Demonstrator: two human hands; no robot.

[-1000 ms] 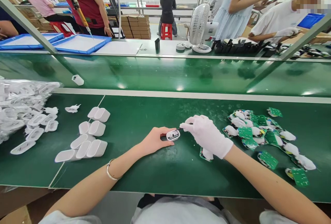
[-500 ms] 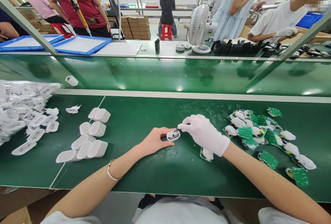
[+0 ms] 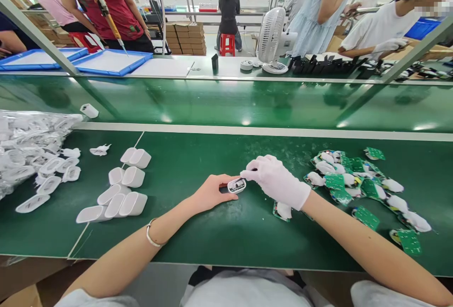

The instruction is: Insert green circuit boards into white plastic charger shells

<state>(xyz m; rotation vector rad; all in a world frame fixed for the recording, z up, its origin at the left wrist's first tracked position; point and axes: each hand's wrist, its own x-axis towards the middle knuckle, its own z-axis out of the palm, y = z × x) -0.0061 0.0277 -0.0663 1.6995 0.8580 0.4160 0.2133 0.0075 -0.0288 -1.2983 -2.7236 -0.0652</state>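
Note:
My left hand (image 3: 211, 192), bare with a bracelet on the wrist, grips a white plastic charger housing (image 3: 232, 190) between thumb and fingers. The housing's open end faces up and shows dark and metallic parts inside. At its right rim is my right hand (image 3: 272, 179) in a white glove, its thumb and finger pinched together. Whatever thin thing they may hold is too small to name. Below the glove lies a green circuit board (image 3: 282, 211) with a white covering, partly hidden by the hand.
Several white housings (image 3: 133, 203) stand to the left, beside white plug covers (image 3: 49, 184) and a clear plastic bag (image 3: 21, 146). A pile of green circuit boards (image 3: 335, 182) lies to the right. Beyond a pale ledge (image 3: 212, 129) runs a green belt (image 3: 198, 101) bearing a white housing (image 3: 89, 110).
My right hand has shifted slightly left and closer over the housing's rim. The white housing on the belt has moved left. My left hand keeps its place.

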